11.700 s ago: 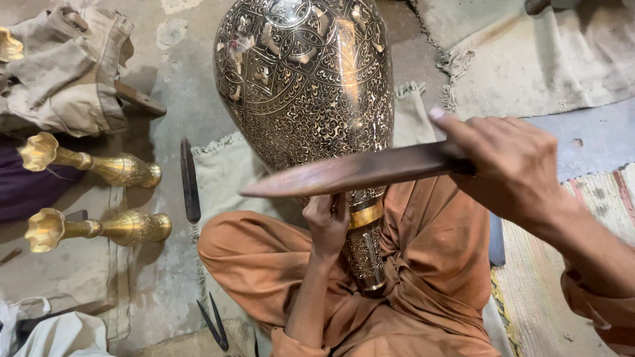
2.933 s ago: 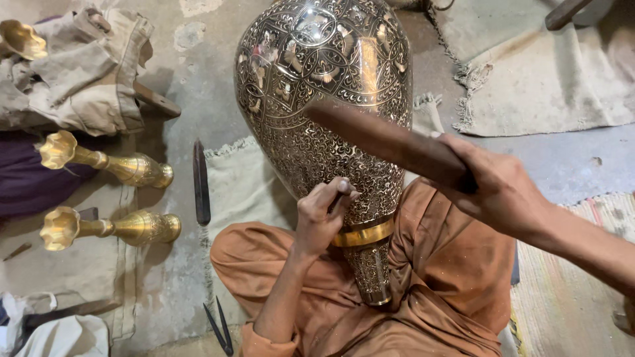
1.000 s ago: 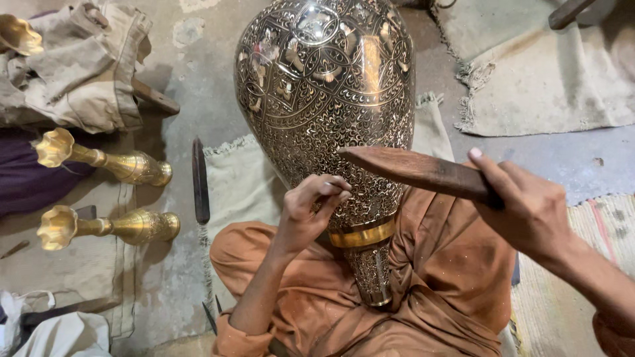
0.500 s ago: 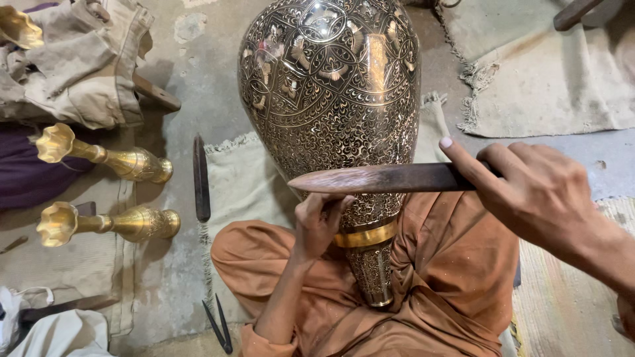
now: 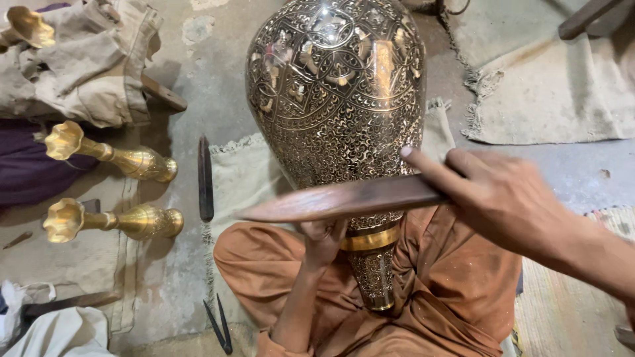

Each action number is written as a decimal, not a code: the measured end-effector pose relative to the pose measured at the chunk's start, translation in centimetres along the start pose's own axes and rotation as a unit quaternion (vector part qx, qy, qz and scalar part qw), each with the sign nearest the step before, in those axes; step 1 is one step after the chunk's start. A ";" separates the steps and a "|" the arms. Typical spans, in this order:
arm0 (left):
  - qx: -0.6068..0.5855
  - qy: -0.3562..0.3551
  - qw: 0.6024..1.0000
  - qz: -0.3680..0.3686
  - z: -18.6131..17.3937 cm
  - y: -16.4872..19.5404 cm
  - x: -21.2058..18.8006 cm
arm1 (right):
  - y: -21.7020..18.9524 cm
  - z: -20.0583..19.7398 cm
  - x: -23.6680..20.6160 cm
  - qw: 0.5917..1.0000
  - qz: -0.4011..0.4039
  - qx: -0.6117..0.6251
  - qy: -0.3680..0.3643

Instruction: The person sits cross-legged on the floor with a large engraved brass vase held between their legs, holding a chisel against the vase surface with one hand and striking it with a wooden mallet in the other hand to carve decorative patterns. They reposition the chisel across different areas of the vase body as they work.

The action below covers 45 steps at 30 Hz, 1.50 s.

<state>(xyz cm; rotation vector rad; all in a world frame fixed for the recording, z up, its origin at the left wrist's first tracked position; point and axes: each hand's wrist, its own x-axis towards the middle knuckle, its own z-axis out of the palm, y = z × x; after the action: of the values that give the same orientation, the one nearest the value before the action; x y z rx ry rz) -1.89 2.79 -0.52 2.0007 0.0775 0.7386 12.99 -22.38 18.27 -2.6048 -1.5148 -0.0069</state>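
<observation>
Vase (image 5: pixel 334 99) on lap, brass candlesticks (image 5: pixel 112 158) left, wooden mallet (image 5: pixel 337 198) across

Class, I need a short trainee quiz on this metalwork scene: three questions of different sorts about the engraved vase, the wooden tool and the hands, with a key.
1. True or false: the right hand holds the flat wooden paddle across the front of the large engraved vase.
2. Multiple choice: where is the left hand? A. on the floor; B. against the vase, just under the paddle; C. on a brass candlestick.
3. Fill in: to the person's left lie ___ small brass vases on their sides.

Key
1. True.
2. B; what it pinches is hidden.
3. Two; the second lies nearer the person.
</observation>
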 end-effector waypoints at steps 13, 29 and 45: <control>-0.219 0.143 0.956 -0.131 -4.1 2.1 1.0 | 1.2 3.6 -5.6 0.950 0.191 0.241 0.049; -0.015 -0.237 0.963 0.125 -3.7 6.3 10.3 | 1.8 8.0 -10.3 0.919 0.281 0.259 0.094; 0.006 -0.256 0.952 0.166 -3.4 4.7 10.2 | 0.8 3.5 -6.9 0.945 0.171 0.127 0.250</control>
<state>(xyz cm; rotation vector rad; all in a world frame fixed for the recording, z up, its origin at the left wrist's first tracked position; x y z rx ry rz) 3.51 6.42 9.20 2.1816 -0.5745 0.3979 10.05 -28.34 14.23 -2.3722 -0.8276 -0.3797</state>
